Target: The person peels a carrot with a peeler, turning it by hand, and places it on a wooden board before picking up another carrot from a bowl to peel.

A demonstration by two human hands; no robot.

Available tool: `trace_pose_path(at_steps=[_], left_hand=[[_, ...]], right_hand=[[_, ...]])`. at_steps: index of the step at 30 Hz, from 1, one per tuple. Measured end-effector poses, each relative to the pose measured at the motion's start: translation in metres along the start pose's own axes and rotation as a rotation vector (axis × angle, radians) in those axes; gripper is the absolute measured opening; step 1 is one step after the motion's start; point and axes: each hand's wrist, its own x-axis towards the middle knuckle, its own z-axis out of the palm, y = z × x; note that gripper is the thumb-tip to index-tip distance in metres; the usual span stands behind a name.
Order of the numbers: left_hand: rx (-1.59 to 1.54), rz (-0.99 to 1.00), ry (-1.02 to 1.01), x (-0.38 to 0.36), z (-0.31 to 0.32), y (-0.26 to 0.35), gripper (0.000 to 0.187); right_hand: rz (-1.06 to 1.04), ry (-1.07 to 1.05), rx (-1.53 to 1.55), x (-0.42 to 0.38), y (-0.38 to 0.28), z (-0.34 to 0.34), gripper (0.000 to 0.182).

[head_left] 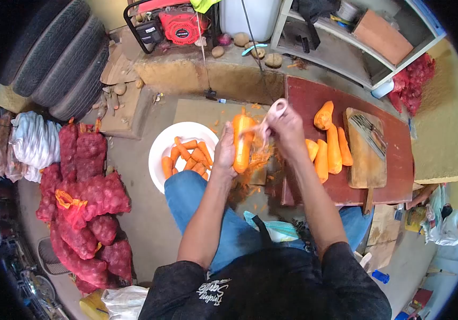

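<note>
My left hand (225, 149) is closed around a thick carrot (243, 152), held upright in front of me. My right hand (288, 132) grips a pale pink peeler (278, 108) with a ring-shaped handle end; its blade end is beside the carrot's right side, smeared by motion. Orange peelings (255, 165) lie on the floor below the two hands. Left of my left hand, a round white basin (157, 154) holds several smaller carrots (190, 154). To the right of my right hand, several large orange carrots (334, 150) rest on a dark red table (303, 96).
On the table's right lies a wooden board (370, 173) bearing a grater (368, 136). Red mesh sacks (93, 197) line the left floor, with stacked tires (58, 48) behind. A red machine (181, 28) and grey shelf unit (341, 40) stand at the back.
</note>
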Motion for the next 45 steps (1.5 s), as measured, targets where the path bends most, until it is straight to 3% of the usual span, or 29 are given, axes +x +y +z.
trace_pose_path(at_steps=[3,8,11,16,24,29,33,40,45], left_hand=[[0.111,-0.011,0.022,-0.006,-0.001,-0.001,0.064],[0.032,-0.052,0.006,-0.002,0.000,-0.001,0.062],[-0.036,-0.094,-0.079,0.000,0.003,0.000,0.061],[-0.043,-0.044,-0.171,-0.001,0.007,0.005,0.056],[0.004,-0.100,-0.116,0.000,0.006,0.002,0.055],[-0.014,-0.088,-0.128,-0.014,0.003,0.007,0.055],[-0.006,-0.039,-0.016,-0.001,-0.007,0.004,0.050],[-0.173,-0.034,0.054,0.012,-0.017,0.000,0.033],[-0.162,-0.043,0.063,0.006,-0.006,0.002,0.042]], right_hand=[[-0.118,0.133,0.014,0.034,0.000,-0.025,0.008],[-0.028,-0.073,-0.116,0.014,-0.015,-0.008,0.013],[0.047,-0.134,0.044,0.023,-0.007,-0.010,0.018],[0.071,-0.041,0.106,0.042,0.004,-0.010,0.015],[0.218,0.109,0.305,0.070,0.020,-0.026,0.007],[0.036,0.240,0.183,0.095,0.010,-0.071,0.005],[-0.009,0.016,-0.064,0.069,-0.018,-0.035,0.008],[0.123,-0.209,0.041,-0.032,-0.021,0.016,0.019],[-0.015,-0.079,0.082,0.002,0.006,-0.006,0.017]])
